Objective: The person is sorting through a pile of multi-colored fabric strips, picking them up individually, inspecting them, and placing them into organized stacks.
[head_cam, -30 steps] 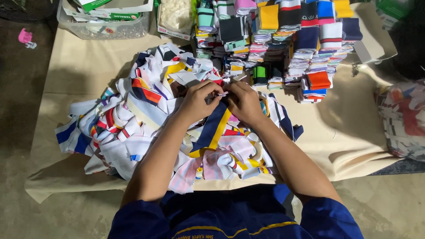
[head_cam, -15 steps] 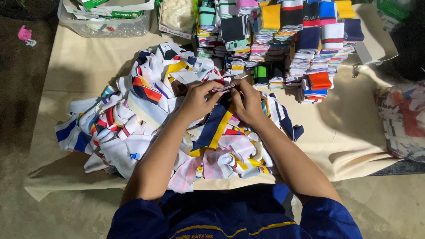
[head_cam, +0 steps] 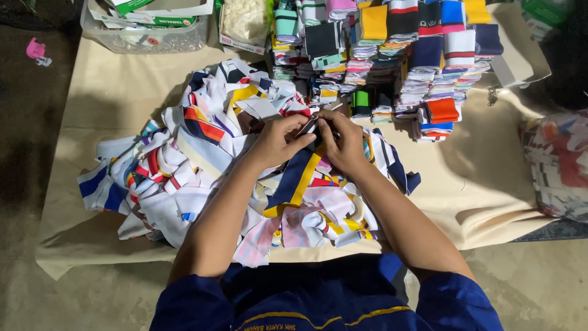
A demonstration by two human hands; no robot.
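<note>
Just above frame centre, the left hand (head_cam: pixel 278 142) and right hand (head_cam: pixel 344 142) meet over a heap of knit collar strips (head_cam: pixel 202 165) on the cloth-covered worktop (head_cam: pixel 116 92), fingers pinching a navy-and-yellow strip (head_cam: pixel 294 181) whose length trails down-left toward the wearer; both hands equally near. Stacked folded strips (head_cam: pixel 398 55) fill the upper right.

hands (head_cam: pixel 312 138): 2 | clear plastic bin (head_cam: pixel 147 40): 1 | beige cloth (head_cam: pixel 122 98): 1 | pink clip (head_cam: pixel 35 49): 1

Sorted stock and clutter behind the work

Folded striped collar stacks (head_cam: pixel 398 55), clear plastic bin (head_cam: pixel 147 34), a pink object (head_cam: pixel 35 49), perhaps a clip, beige cloth (head_cam: pixel 116 98).
</note>
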